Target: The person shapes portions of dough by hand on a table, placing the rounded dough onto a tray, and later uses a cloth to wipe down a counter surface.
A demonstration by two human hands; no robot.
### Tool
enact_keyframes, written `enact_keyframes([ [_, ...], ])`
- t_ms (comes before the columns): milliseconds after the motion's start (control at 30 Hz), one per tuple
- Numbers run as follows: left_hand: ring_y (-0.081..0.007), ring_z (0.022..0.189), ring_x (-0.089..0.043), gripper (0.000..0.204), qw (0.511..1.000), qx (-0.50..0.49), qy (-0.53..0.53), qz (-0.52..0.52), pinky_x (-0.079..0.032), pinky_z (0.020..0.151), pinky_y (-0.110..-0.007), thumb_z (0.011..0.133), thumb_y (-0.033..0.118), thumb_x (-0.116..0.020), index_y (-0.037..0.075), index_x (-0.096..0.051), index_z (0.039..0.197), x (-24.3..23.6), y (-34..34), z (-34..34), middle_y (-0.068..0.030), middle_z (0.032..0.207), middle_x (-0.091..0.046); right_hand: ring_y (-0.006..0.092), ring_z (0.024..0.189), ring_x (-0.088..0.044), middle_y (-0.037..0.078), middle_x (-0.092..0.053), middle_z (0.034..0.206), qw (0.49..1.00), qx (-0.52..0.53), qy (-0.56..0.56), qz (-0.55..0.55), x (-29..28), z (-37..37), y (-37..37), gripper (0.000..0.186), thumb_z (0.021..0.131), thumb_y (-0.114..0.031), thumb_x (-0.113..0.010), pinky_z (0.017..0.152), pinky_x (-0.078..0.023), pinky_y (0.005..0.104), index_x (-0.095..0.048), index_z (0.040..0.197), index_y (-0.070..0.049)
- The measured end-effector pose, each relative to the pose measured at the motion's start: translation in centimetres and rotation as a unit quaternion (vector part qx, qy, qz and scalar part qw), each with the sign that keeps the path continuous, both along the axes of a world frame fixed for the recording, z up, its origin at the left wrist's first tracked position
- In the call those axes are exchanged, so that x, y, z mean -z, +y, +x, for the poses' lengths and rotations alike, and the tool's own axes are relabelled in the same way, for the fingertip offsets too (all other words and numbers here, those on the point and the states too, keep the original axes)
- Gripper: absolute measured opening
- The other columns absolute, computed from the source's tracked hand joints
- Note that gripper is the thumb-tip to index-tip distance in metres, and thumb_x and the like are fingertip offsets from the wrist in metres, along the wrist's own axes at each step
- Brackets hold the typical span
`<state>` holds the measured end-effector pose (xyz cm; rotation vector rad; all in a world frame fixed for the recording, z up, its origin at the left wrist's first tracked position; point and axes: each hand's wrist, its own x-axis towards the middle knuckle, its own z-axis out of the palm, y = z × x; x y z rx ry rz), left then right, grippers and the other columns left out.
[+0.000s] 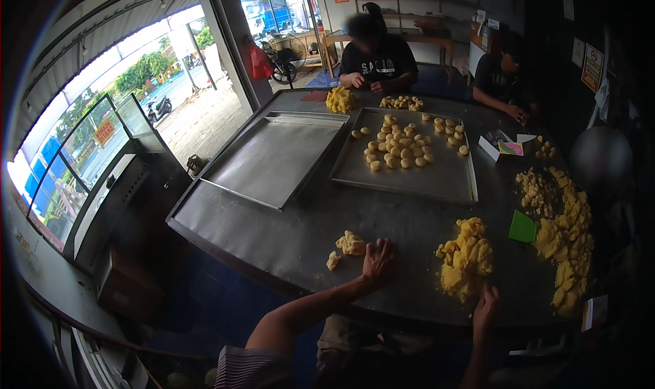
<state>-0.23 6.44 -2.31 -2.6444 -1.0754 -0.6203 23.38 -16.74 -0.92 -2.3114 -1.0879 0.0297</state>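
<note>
My left hand is on the metal table, fingers curled down right beside a pale dough lump; whatever lies under them is hidden. A smaller dough piece sits to its left. My right hand, fingers bent, is at the lower right edge of a yellow, crumbly mound; what it holds, if anything, cannot be made out. Right of that mound are a green plastic scraper and a long heap of yellow filling.
An empty metal tray and a tray of dough balls sit farther back. A small open box and pale dough pieces lie at right. Two people work at the far edges. An open doorway is at left.
</note>
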Motion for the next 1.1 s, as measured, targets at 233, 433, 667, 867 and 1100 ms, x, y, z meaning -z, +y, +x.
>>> enact_keyframes([
  [233,-0.0273,0.1,-0.045,0.026,0.999,0.025,-0.047,0.002,-0.034,0.08,-0.043,0.077,0.018,-0.055,0.005,-0.054,0.1,-1.1,-4.1,-2.7,-0.0127,0.102,-0.048,0.0365,0.11,-0.053,0.02,-0.059,0.112,0.996,-0.01,-0.086,-0.019,3.2,3.7,-0.3,0.027,0.085,-0.003,-0.062,0.092,-0.046,0.0408,-0.063,0.112,0.0],
  [433,-0.0304,0.101,-0.045,0.033,0.965,-0.177,-0.089,-0.174,-0.033,0.081,-0.044,0.08,0.02,-0.059,0.008,-0.054,0.11,0.4,-4.9,-4.0,-0.014,0.106,-0.05,0.038,0.11,-0.053,0.022,-0.053,0.122,0.995,-0.05,-0.074,-0.048,0.7,3.6,-1.1,0.032,0.085,0.0,-0.059,0.094,-0.044,0.0419,-0.06,0.117,-0.001],
  [667,-0.0259,0.087,-0.065,0.033,0.819,-0.067,-0.377,-0.426,-0.049,0.077,-0.037,0.086,0.031,-0.064,0.001,-0.065,0.102,-1.3,-5.1,-3.6,-0.0121,0.088,-0.068,0.0334,0.127,-0.044,0.019,-0.046,0.138,0.998,0.001,0.067,0.001,-0.8,-2.7,-2.6,0.042,0.091,0.006,-0.042,0.102,-0.04,0.0399,-0.052,0.131,-0.003],
  [867,-0.015,0.09,-0.067,0.042,0.685,0.001,-0.467,-0.559,-0.051,0.08,-0.03,0.088,0.039,-0.064,0.002,-0.069,0.108,-4.0,-6.1,-2.4,-0.0114,0.095,-0.071,0.0326,0.126,-0.046,0.019,-0.048,0.136,0.997,-0.044,0.047,-0.03,-1.8,-1.9,-2.4,0.041,0.092,0.005,-0.042,0.101,-0.041,0.0378,-0.051,0.132,-0.002],
  [1100,-0.0157,0.088,-0.068,0.039,0.73,0.052,-0.404,-0.549,-0.052,0.078,-0.031,0.091,0.036,-0.06,0.001,-0.068,0.107,-5.0,-8.9,2.0,-0.0113,0.095,-0.071,0.0323,0.118,-0.055,0.023,-0.056,0.126,0.954,-0.156,0.201,0.158,-5.6,-9.2,2.5,0.038,0.094,-0.008,-0.051,0.095,-0.044,0.0381,-0.05,0.131,0.002],
])
